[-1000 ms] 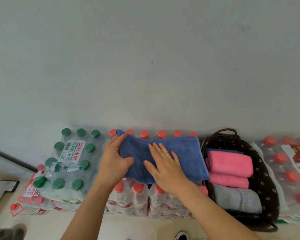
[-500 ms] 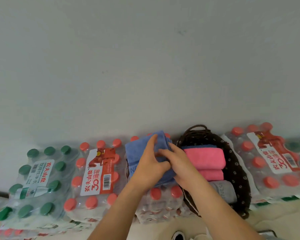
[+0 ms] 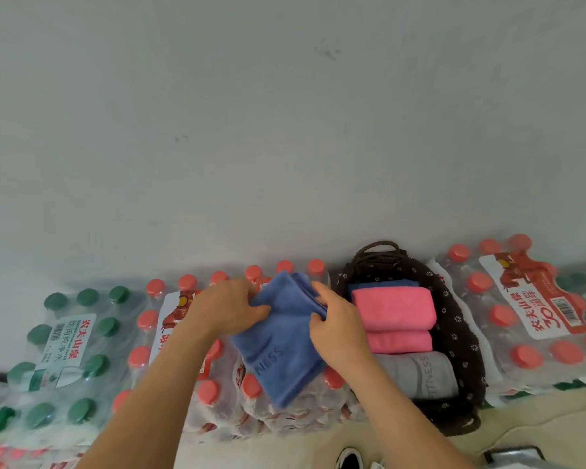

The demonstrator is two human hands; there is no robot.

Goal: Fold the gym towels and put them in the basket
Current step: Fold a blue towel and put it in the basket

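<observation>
The towel (image 3: 281, 346) is hanging over the middle bottle pack (image 3: 217, 394), the left hand (image 3: 224, 309) holding its left edge and the right hand (image 3: 339, 330) its right edge. The basket (image 3: 460, 333) is standing just right of it, carrying folded towels (image 3: 393, 309) in a row from front to back. Another pack (image 3: 65, 350) is sitting to the left and one more pack (image 3: 528, 316) right of the basket, all lining the wall (image 3: 285, 130) behind.

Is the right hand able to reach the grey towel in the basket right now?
Likely yes: the grey towel lies uncovered in the basket, close beside the right hand, though that hand grips the blue towel.
</observation>
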